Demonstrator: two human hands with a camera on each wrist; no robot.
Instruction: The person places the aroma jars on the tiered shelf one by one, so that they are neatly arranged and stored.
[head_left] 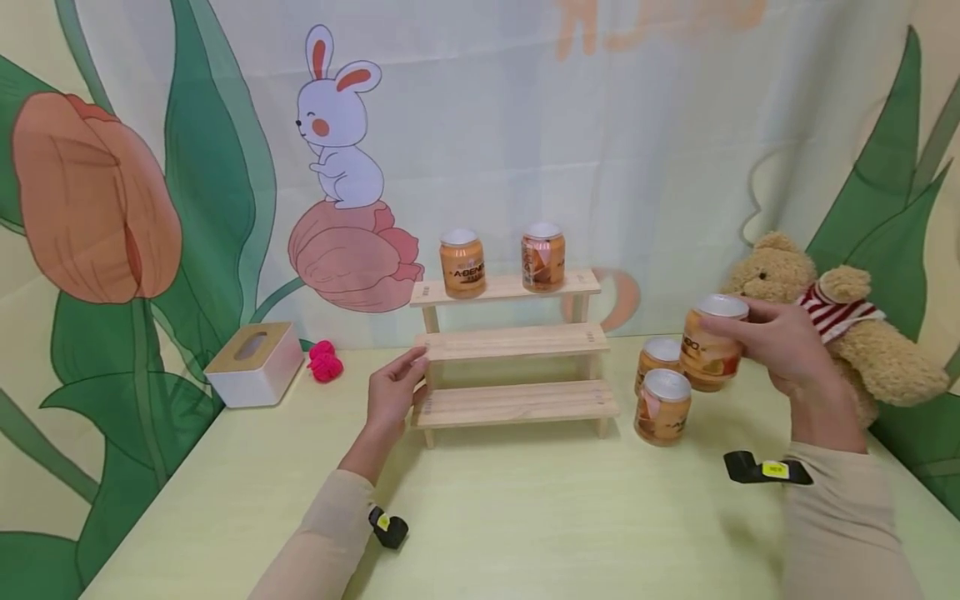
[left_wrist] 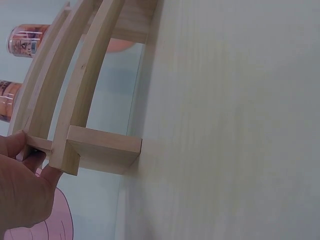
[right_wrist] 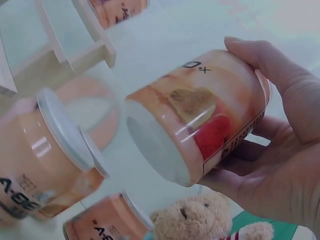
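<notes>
Gripping orange can (head_left: 712, 343) | right hand (head_left: 780, 342) | shelf can (head_left: 462, 264) label "A-BEN"

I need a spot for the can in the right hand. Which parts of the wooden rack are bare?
The rack's middle step and bottom step lie bare. The top step already carries two cans. Beside the rack's right end, two more cans crowd the table.

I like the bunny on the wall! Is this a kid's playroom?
Probably a play corner or staged set: a cartoon bunny backdrop, a teddy bear, and a small wooden shelf with jars on a table.
</notes>
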